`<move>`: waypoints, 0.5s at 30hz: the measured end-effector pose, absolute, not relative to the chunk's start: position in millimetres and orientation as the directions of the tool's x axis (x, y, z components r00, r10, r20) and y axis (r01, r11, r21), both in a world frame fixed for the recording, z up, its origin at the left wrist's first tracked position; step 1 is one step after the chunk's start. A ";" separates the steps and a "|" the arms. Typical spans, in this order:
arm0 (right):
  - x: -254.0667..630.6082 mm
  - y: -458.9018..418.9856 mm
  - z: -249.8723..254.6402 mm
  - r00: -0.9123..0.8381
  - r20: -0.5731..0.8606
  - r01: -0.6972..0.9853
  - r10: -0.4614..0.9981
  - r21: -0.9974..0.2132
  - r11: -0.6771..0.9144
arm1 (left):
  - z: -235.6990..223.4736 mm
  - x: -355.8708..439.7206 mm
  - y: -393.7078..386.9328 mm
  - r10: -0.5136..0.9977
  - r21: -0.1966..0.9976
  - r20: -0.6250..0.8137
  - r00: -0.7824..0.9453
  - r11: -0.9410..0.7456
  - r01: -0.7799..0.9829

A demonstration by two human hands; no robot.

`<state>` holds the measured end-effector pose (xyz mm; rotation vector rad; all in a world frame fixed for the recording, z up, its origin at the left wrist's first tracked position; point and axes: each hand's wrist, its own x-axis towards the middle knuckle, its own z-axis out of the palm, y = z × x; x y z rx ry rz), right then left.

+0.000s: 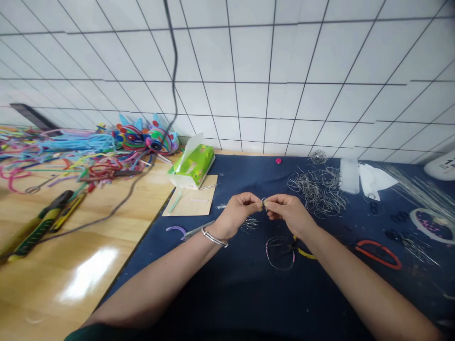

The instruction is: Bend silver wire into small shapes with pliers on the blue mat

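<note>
My left hand (237, 215) and my right hand (288, 213) meet over the dark blue cloth (227, 284), thumbs and fingertips pinched together. Between them is a small loop of thin wire (263, 201), partly covered by the fingers; both hands appear to grip it. Just below my left hand lies a little bunch of wire pieces (250, 223). Nearer to me rests a wire ring with pink beads (294, 257), beside a yellow-handled tool (306, 255) partly covered by my right forearm. A tangled heap of silvery wire (316, 192) sits beyond my right hand.
On the left are a green tissue pack (197, 163), a cardboard piece (192, 208), colourful pipe cleaners (81, 142) and large pliers (42, 227). A red-handled tool (379, 253) and a white-rimmed dish of pink pieces (414, 220) lie right. A tiled wall (249, 99) stands behind.
</note>
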<state>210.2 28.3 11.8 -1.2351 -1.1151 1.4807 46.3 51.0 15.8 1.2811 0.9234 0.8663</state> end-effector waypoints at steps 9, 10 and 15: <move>212.7 29.8 9.2 -0.167 -0.244 -0.051 0.955 -0.966 -0.255 | 20.3 32.5 59.4 0.821 0.979 -0.203 0.534 0.187 0.084; 213.2 30.0 9.1 -0.165 -0.249 -0.047 0.954 -0.964 -0.260 | 20.4 31.0 60.8 0.813 0.977 -0.214 0.541 0.192 0.098; 214.2 29.8 9.6 -0.161 -0.251 -0.041 0.954 -0.965 -0.261 | 19.5 29.1 63.6 0.799 0.972 -0.235 0.554 0.195 0.132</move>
